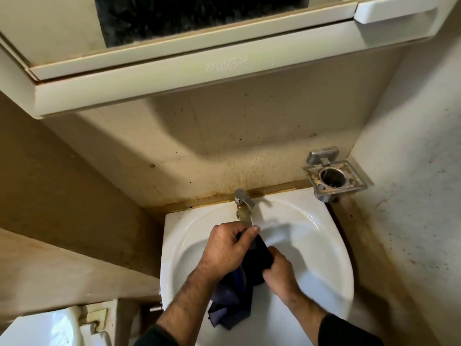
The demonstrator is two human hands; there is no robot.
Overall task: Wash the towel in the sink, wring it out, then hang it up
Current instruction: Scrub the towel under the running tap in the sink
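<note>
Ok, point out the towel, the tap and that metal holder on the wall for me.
towel (258, 255): head view, on the dark bunched part between the two hands.
tap (243, 204): head view, on the body below the lever.
metal holder (349, 182): head view, on the tray's right rim.

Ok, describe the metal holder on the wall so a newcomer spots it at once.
Start at the white sink. Past its back right corner, on the wall, sits the metal holder. Unlike the tap at the sink's back edge, it is a square tray with a round cup hole.
</note>
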